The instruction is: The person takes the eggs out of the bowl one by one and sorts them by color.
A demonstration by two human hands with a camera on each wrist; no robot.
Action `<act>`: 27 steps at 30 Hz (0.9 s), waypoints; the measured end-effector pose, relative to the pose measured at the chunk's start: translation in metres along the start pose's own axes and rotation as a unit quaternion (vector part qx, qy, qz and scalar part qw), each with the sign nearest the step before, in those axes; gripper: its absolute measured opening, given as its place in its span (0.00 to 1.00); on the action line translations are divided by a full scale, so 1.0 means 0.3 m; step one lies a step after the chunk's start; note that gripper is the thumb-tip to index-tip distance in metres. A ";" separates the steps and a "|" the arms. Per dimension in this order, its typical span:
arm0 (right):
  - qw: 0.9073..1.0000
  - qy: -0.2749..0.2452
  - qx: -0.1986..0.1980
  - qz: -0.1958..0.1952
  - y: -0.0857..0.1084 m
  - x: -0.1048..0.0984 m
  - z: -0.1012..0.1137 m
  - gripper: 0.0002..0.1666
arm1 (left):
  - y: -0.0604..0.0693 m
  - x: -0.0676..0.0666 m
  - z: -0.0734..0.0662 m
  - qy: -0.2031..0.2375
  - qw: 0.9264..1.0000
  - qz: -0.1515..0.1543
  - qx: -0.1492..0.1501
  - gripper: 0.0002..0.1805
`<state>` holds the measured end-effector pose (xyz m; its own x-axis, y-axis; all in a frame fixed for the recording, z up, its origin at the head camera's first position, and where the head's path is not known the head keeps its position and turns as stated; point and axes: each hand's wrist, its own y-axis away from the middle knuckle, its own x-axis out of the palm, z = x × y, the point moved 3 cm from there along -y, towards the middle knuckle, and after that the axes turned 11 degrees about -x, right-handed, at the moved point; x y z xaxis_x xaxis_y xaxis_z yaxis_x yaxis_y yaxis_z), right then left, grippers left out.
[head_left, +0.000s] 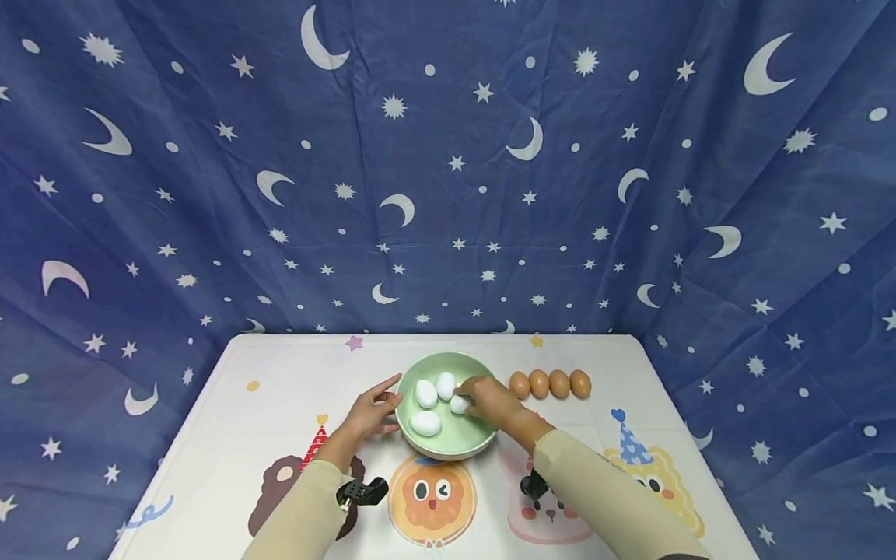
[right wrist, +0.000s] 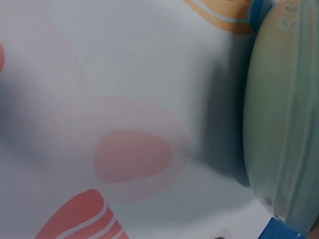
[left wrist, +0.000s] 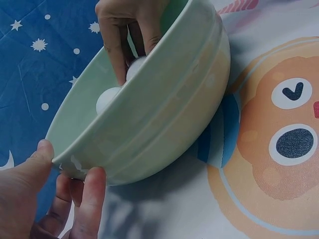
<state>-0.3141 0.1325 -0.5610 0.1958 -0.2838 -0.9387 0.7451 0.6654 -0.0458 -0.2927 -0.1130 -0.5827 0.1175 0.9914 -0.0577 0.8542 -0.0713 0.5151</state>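
Observation:
A pale green bowl (head_left: 448, 449) (left wrist: 164, 124) (right wrist: 271, 119) holds several white eggs, among them one at the lower left (head_left: 425, 423). My left hand (head_left: 367, 414) (left wrist: 65, 194) has its fingers spread at the bowl's left side, thumb tip at the rim and fingertips against the outer wall. Inside the bowl, my right hand (head_left: 490, 400) (left wrist: 132, 22) reaches in from the right and pinches a white egg (head_left: 458, 404) (left wrist: 135, 67) between thumb and fingers. Another white egg (left wrist: 107, 98) lies beside it in the left wrist view.
Several brown eggs (head_left: 559, 384) stand in a row to the right of the bowl. The white tablecloth (head_left: 280, 373) has cartoon prints, one directly in front of the bowl. A blue curtain (head_left: 448, 233) with moons and stars hangs behind and beside the table.

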 end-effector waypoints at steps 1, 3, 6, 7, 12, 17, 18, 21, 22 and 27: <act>1.000 -0.004 0.006 0.000 -0.001 0.001 -0.003 0.25 | 0.000 0.000 0.000 0.000 1.000 -0.001 0.000 0.27; 1.000 -0.013 0.018 0.002 -0.002 0.001 -0.006 0.25 | -0.002 0.000 0.001 -0.001 1.000 -0.003 -0.001 0.27; 0.999 -0.033 0.034 -0.002 -0.004 -0.005 -0.008 0.25 | -0.002 0.000 0.000 -0.002 1.000 -0.003 -0.003 0.27; 0.998 -0.042 0.039 -0.006 -0.004 -0.008 -0.008 0.25 | -0.001 0.000 -0.001 -0.003 1.000 -0.003 -0.002 0.27; 0.992 -0.105 0.058 -0.032 0.000 -0.037 -0.009 0.24 | 0.001 0.000 -0.001 -0.005 1.000 -0.003 -0.004 0.28; 0.979 -0.177 0.089 -0.044 0.018 -0.066 -0.009 0.21 | 0.001 -0.001 0.001 -0.004 1.000 -0.003 -0.006 0.28; 0.976 -0.190 0.095 -0.045 0.023 -0.071 -0.011 0.21 | 0.001 -0.002 0.001 -0.002 1.000 -0.004 -0.007 0.28; 0.956 -0.260 0.130 -0.039 0.040 -0.078 -0.015 0.20 | -0.001 -0.003 0.002 -0.001 1.000 -0.003 -0.005 0.28; 0.945 -0.293 0.140 -0.036 0.046 -0.079 -0.016 0.20 | -0.001 -0.003 0.002 -0.001 1.000 -0.003 -0.005 0.28; 0.866 -0.461 0.189 -0.037 0.075 -0.082 -0.026 0.22 | -0.002 -0.002 0.000 -0.003 1.000 -0.005 -0.004 0.28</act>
<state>-0.3070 0.1599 -0.5417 0.4350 -0.8629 -0.2573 0.8986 0.3978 0.1853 -0.2933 -0.1136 -0.5829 0.1120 0.9913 -0.0685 0.8509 -0.0600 0.5218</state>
